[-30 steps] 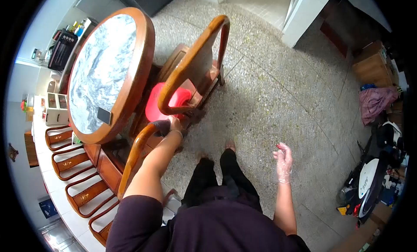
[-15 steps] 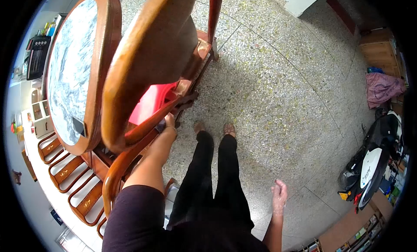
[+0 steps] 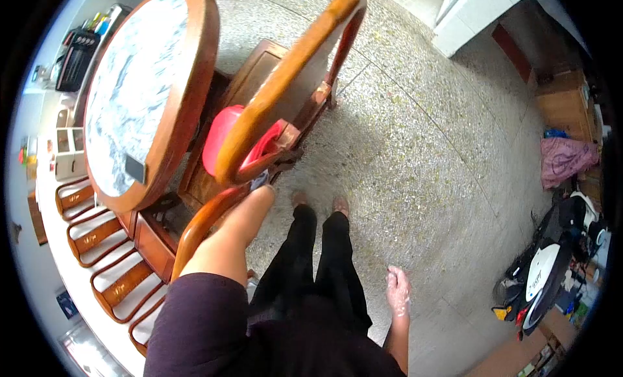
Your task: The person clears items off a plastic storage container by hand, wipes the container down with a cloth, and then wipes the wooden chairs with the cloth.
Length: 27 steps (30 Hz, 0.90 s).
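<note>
My left arm reaches to a wooden chair [image 3: 285, 78] at upper left. My left hand [image 3: 261, 183] is at the chair's near side, beside its curved armrest, with a small greyish-blue patch of material at it; its fingers are mostly hidden. A red object [image 3: 224, 133] lies on the chair's seat, partly behind the curved wooden rail. My right hand [image 3: 398, 291] hangs low over the speckled floor at right, in a thin clear glove, fingers loosely curled and apart from the thumb, holding nothing.
An oval marble-topped table [image 3: 206, 59] with a phone [image 3: 135, 168] stands at left. Several wooden chairs [image 3: 97, 237] line the left side. A scooter [image 3: 542, 270] and a purplish cloth [image 3: 566, 159] are at right; a white pillar [image 3: 477, 23] stands at upper right.
The view swung close over the chair and back out. My left hand has slipped mostly out of sight behind the chair's woodwork. My right hand is lower and nearer my body than a second ago.
</note>
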{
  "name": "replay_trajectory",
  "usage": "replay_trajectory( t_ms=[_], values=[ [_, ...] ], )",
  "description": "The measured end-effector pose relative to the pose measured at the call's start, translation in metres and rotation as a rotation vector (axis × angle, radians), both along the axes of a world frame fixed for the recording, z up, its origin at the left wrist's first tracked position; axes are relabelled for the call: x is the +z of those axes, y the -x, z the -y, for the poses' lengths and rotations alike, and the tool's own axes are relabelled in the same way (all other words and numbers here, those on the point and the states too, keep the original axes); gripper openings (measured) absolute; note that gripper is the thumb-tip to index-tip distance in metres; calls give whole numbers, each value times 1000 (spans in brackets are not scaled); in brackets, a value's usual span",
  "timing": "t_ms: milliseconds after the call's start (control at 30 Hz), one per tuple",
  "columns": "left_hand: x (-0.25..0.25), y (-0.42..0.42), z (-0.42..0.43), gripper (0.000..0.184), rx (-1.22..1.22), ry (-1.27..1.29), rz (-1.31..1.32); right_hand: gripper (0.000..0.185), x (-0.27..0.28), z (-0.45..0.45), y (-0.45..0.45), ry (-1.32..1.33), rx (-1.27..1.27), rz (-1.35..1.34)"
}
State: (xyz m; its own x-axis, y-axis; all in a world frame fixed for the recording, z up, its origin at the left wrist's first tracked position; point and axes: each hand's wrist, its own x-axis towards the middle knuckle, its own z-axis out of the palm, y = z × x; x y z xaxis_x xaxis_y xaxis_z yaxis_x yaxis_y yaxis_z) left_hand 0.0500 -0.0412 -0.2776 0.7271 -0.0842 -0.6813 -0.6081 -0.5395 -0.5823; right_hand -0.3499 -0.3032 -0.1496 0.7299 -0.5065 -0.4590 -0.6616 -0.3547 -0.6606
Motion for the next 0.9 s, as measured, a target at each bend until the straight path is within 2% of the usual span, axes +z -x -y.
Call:
replay_trajectory(
  t_ms=[67, 133, 267, 333, 400, 433, 500, 567, 633, 700, 833, 900],
  values=[
    [52, -11, 27, 40, 20, 25, -17, 17, -2, 15, -8, -32, 11, 9],
    [108, -13, 46, 39, 60, 59, -41, 16, -3, 32, -24, 59, 124, 109],
    [230, -3, 48, 38, 231, 161, -105, 16, -15, 54, -63, 96, 231, 246],
    [290, 7, 25, 38, 466, 250, -101, 13, -27, 65, -82, 146, 308, 335],
    [337, 20, 4, 37, 853, 370, -1, 15, -35, 73, -97, 78, 303, 357],
    [347, 26, -23, 48, 371, 349, -231, 16, -35, 75, -104, 45, 294, 356],
    [380, 57, -60, 63, 449, 727, -156, 17, -23, 72, -122, 62, 332, 369],
    [385, 103, -103, 63, 428, 1060, 98, 17, -22, 69, -131, 56, 374, 391],
    [360, 153, -150, 61, 293, 1170, 377, 17, -19, 67, -135, 86, 422, 412],
    [362, 192, -168, 60, 376, 1088, 493, 17, -16, 64, -135, 108, 469, 435],
    [336, 243, -224, 56, 291, 1165, 808, 16, -12, 49, -145, 100, 540, 377],
    [324, 253, -247, 55, 353, 1172, 857, 17, -6, 37, -158, 117, 613, 408]
  ],
)
